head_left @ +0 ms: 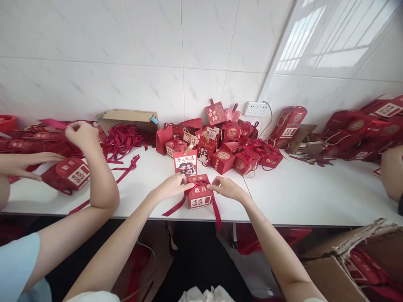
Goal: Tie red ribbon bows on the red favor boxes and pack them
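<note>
A small red gift box point(200, 202) with gold and white lettering stands upright near the table's front edge. Dark red ribbon point(216, 209) crosses its top, and the two loose tails hang down left and right. My left hand point(171, 186) pinches the ribbon at the box's upper left. At the upper right, my right hand point(228, 188) has thumb and fingers closed on the ribbon too. Just behind the box is a white and red card point(185, 164) with cartoon figures and a gold ribbon loop.
Several red gift boxes point(223, 161) are piled behind. Loose ribbons point(125, 138) lie before a cardboard box point(127, 114) on the left. A co-worker's hands are beside another red box point(67, 174). A torn carton point(330, 272) stands at lower right, below a power strip point(255, 109).
</note>
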The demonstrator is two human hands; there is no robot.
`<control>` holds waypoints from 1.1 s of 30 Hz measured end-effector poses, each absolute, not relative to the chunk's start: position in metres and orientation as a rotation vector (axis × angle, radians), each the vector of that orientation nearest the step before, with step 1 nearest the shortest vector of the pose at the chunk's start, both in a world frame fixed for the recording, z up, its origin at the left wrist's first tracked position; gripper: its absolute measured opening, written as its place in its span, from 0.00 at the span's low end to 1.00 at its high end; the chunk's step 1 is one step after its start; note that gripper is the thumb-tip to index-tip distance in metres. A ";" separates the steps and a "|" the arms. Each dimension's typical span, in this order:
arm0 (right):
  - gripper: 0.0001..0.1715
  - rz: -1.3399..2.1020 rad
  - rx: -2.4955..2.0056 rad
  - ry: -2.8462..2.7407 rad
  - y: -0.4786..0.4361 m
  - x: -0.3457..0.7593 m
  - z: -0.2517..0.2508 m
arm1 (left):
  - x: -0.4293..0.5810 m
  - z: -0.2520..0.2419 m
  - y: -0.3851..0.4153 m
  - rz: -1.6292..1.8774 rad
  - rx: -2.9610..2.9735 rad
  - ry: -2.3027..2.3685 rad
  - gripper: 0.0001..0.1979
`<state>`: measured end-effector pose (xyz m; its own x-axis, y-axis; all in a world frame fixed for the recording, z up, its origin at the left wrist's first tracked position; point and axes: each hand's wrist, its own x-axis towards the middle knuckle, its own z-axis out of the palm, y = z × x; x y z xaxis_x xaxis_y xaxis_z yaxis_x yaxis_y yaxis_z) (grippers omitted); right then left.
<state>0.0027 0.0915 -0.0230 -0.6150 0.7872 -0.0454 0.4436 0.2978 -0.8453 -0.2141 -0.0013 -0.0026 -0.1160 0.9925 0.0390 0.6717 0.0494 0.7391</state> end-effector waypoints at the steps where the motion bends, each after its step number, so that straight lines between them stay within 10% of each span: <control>1: 0.19 1.227 -1.109 -2.252 0.090 0.000 -0.027 | -0.213 -0.011 -0.001 0.772 1.700 1.851 0.19; 12: 0.22 2.013 -0.829 -1.921 0.065 0.012 -0.031 | -0.210 -0.029 -0.021 0.714 1.575 1.683 0.17; 33: 0.24 1.736 -1.035 -2.138 0.040 0.037 -0.028 | -0.212 -0.022 -0.019 0.920 1.641 1.749 0.12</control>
<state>0.0371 0.0396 -0.0278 -0.7352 0.6233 -0.2665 0.3890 0.0658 -0.9189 -0.2115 -0.0194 -0.0218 -0.0896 0.9946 0.0520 0.6061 0.0130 0.7953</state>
